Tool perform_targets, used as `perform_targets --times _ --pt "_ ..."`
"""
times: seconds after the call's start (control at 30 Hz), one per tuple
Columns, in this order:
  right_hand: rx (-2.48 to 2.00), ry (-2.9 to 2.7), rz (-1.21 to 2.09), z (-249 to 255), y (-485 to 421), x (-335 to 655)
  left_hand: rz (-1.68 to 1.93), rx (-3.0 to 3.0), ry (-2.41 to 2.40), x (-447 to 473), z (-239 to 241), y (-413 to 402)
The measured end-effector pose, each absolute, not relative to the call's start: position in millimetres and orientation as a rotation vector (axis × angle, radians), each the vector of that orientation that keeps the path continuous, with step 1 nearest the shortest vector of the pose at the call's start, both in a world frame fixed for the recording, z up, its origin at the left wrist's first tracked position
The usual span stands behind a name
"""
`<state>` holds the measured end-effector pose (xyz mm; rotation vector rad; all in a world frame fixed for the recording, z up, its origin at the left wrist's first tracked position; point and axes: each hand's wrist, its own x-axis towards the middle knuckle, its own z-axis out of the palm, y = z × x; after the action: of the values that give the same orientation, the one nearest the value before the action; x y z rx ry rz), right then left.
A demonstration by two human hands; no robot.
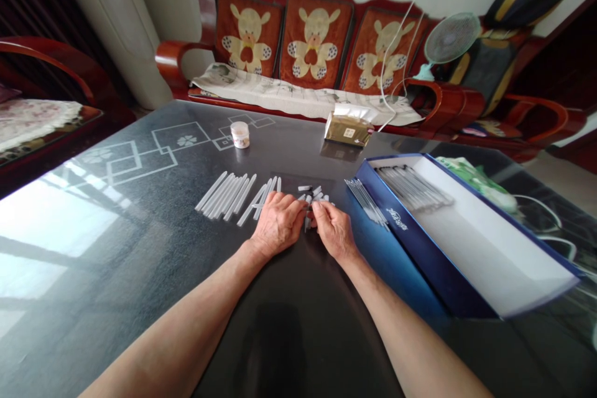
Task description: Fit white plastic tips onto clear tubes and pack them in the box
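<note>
My left hand and my right hand meet close together over the dark tabletop, fingers pinched. What lies between their fingertips is too small to make out. Around the fingertips lies a loose pile of short whitish pieces, partly covered by the hands. Long pale, slim tubes with narrowed ends, which look like pen barrels, lie side by side left of my left hand. A smaller, crossed group of such barrels reaches up to that hand. Thin grey rods like pen refills rest to the right of my right hand.
A blue open box with a white inside stands at right, holding more thin rods. Farther back are a small round tub and a tissue pack. Beyond the glossy table are a wooden sofa and a fan.
</note>
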<state>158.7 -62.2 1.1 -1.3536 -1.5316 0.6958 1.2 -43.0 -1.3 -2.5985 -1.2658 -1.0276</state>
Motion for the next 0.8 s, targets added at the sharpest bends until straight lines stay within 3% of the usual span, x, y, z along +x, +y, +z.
perform_targets --times 0.8 --pt "-1.301 -1.563 0.77 1.0 -62.3 161.4 -1.028 -2.609 -1.271 1.5 0.4 -44.2"
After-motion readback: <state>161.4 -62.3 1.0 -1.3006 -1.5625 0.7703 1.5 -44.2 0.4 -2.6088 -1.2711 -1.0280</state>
